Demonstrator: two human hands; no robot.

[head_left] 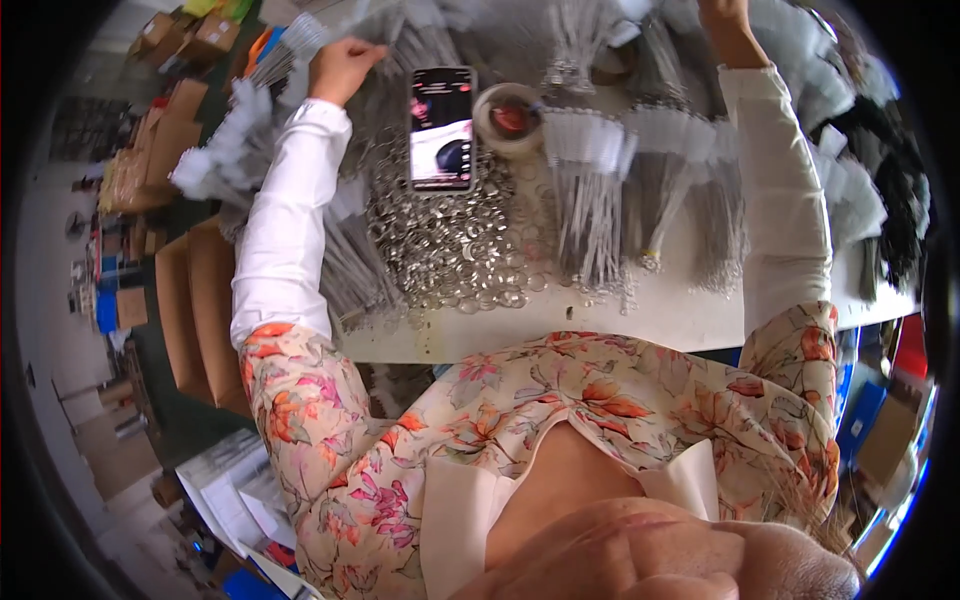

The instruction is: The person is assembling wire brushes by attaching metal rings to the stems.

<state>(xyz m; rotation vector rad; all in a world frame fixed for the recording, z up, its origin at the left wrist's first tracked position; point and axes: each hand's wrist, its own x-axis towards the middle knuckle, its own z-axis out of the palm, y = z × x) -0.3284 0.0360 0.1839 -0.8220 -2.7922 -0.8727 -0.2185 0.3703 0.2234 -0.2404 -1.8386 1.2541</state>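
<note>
Bundle runs away from us, right of the nearer left hand.
Fingers look narrow; whether they or right hand hold anything, we cannot tell.

Metal rings heaped on a crowded table

The left hand sits at 11 o'clock in the head view, fingers curled, any grip too blurred to tell. The right hand, at 1 o'clock, is cut by the upper edge. Near 12 is a lit phone: rings at its 6 o'clock, a round tub at its 3, bundled strands at its 4.
</note>
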